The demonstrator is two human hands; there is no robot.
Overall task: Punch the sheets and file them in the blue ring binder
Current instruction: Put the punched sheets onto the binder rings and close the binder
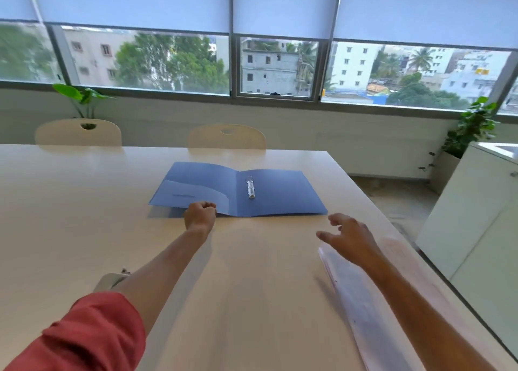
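The blue ring binder (280, 194) lies open and flat on the white table (84, 216), its metal rings (251, 187) on the right half near the spine. My left hand (200, 215) grips the near edge of the binder's left cover, fingers curled over it. My right hand (349, 237) hovers open, fingers spread, to the right of the binder and just above a blurred stack of white sheets (361, 300) near the table's right edge. My right forearm covers part of the sheets.
A white object (110, 281), maybe the punch, sits partly hidden under my left forearm. Two pale chairs (226, 136) stand at the far side. The table's right edge drops off beside a white cabinet (476, 230). Potted plants stand by the windows.
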